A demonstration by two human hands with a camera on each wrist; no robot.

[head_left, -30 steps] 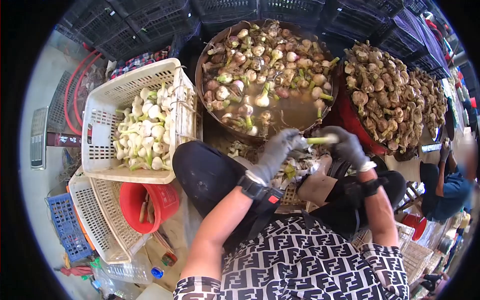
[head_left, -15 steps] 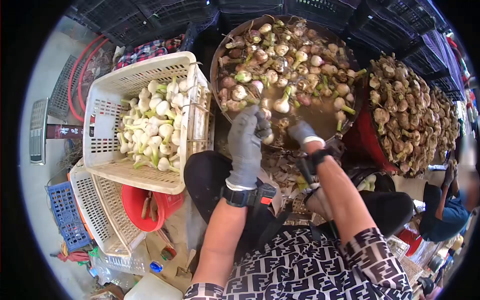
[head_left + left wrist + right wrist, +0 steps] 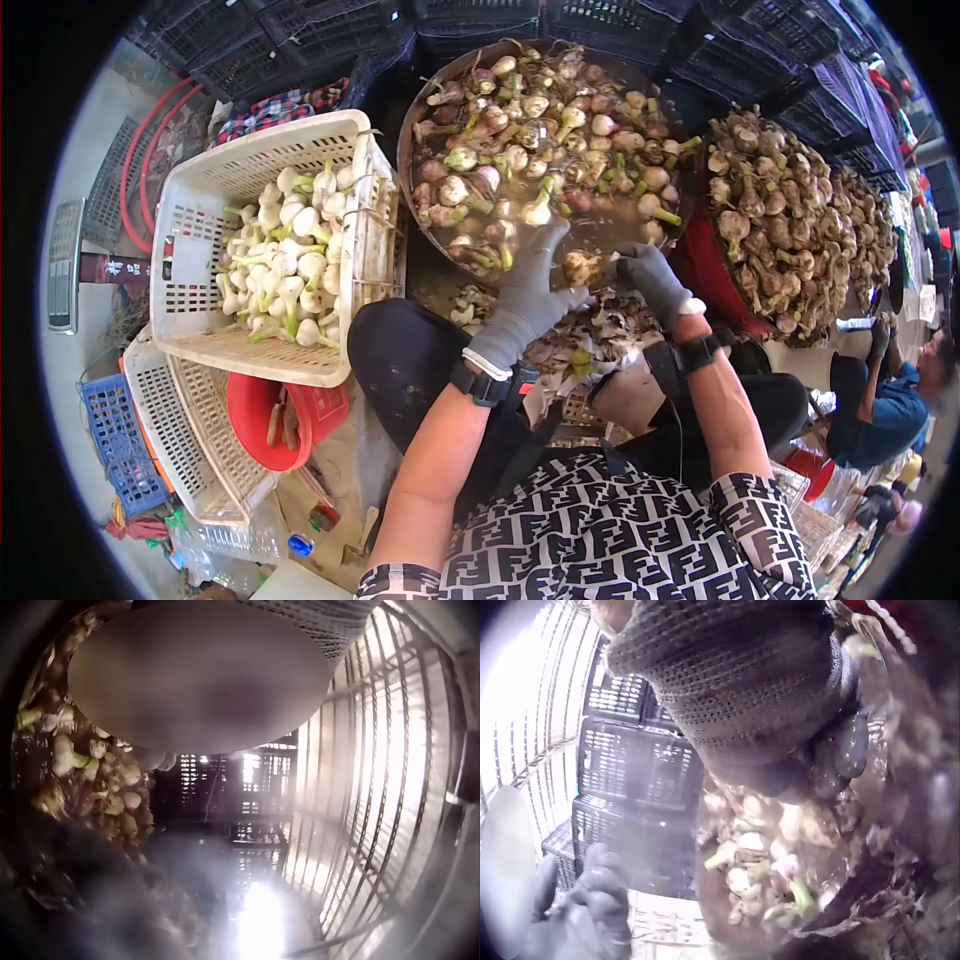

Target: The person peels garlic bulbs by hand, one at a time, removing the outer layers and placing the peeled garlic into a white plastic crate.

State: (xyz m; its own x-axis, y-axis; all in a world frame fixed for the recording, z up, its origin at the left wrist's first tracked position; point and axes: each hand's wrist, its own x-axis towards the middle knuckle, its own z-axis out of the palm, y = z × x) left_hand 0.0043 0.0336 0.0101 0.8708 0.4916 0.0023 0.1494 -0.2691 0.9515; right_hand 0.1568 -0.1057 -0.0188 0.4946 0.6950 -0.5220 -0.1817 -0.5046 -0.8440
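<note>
My right hand, in a grey glove, pinches a muddy brown garlic bulb at the front rim of the round tub. In the right wrist view the gloved right hand has its fingers curled, and their tips are partly hidden. My left hand, gloved too, is left of that bulb, its fingers stretched toward the tub and its thumb pointing at the bulb. Nothing shows in its grasp. Inside the tub, garlic bulbs with cut green stems float in murky water.
A white crate of cleaned garlic stands at left, above a red bucket. Unwashed garlic is heaped at right. Peeled skins lie below my hands. Dark crates line the back. Another person sits far right.
A second ago both hands were at a green stalk, now out of them. The right hand reached into the tub and has drawn back with a brown bulb. The left hand has opened out beside it.
</note>
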